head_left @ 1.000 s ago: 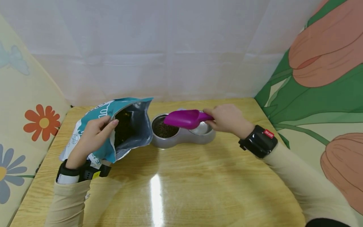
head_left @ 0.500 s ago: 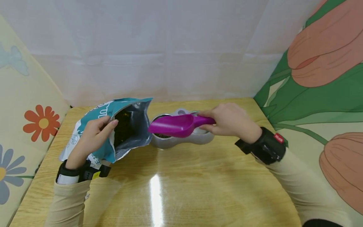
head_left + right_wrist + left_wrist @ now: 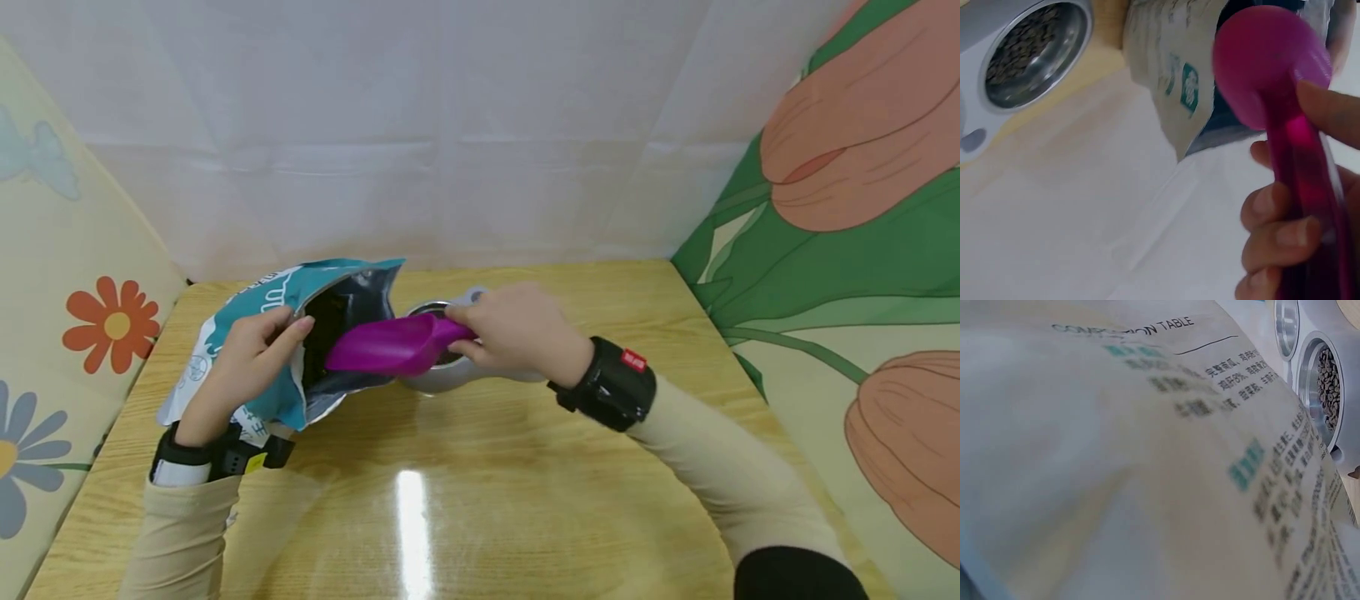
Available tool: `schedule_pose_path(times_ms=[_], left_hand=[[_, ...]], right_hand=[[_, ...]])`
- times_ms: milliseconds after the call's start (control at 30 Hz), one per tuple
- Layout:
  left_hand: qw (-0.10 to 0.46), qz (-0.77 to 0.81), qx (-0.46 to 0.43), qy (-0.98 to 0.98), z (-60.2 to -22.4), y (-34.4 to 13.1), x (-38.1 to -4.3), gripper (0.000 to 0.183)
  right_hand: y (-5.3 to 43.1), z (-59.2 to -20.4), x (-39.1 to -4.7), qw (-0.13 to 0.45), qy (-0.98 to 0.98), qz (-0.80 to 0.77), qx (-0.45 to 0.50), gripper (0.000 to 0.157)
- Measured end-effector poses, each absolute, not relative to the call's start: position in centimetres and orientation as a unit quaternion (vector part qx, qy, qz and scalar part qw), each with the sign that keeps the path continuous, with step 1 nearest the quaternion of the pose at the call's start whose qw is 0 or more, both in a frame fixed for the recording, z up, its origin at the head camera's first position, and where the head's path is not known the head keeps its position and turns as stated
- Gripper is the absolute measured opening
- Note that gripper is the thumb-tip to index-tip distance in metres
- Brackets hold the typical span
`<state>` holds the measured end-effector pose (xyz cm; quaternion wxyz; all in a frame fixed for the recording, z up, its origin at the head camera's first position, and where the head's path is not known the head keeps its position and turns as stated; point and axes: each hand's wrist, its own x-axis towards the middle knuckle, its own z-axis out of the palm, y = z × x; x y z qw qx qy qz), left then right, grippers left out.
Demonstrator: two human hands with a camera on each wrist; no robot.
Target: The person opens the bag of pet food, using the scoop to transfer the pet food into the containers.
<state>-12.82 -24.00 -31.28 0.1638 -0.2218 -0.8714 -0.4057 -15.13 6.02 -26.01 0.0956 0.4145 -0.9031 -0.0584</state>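
Observation:
A teal and white pet-food bag (image 3: 300, 279) lies tilted at the left of the table, its silver-lined mouth facing right. Dark contents (image 3: 321, 321) show inside. My left hand (image 3: 243, 358) pinches the near-left rim of the mouth between thumb and fingers. In my right hand (image 3: 521, 333) I grip the handle of a purple scoop (image 3: 386, 346), whose front end reaches into the bag's mouth. Behind that hand stands a grey double pet bowl (image 3: 442, 382), mostly covered in the head view. Brown kibble (image 3: 1025, 44) partly fills one steel bowl, seen in the right wrist view.
The wooden table (image 3: 495, 492) has a bright reflection toward its front. A white sheet (image 3: 465, 150) hangs behind it. Flower-patterned panels (image 3: 817, 317) flank it on both sides. In the left wrist view, the printed bag fills most of the frame.
My right hand has carried the scoop leftward from above the double bowl into the bag's mouth. The left hand and the bag have stayed in place.

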Motion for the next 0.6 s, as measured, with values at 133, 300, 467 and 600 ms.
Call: schedule_pose_path(times_ms=[133,300,467,600], left_hand=[[0.164,-0.403,-0.22,-0.873,-31.3,-24.1,-12.8,0.029],[0.164,-0.404,-0.217,-0.873,-31.3,-24.1,-12.9,0.028],[0.158,-0.41,-0.215,-0.872,-31.3,-24.0,-12.8,0.027],[0.156,-0.413,-0.215,-0.871,-31.4,-24.0,-12.9,0.027]], right_hand=[[3.4,-26.3,-15.1,0.086,-0.91,-0.066,0.401,0.025],[0.2,-26.2,-15.0,0.08,-0.914,-0.104,0.383,0.024],[-2.2,-26.4,-15.4,0.074,-0.908,-0.129,0.393,0.012],[-4.1,-27.0,-16.0,0.064,-0.908,-0.148,0.387,0.007]])
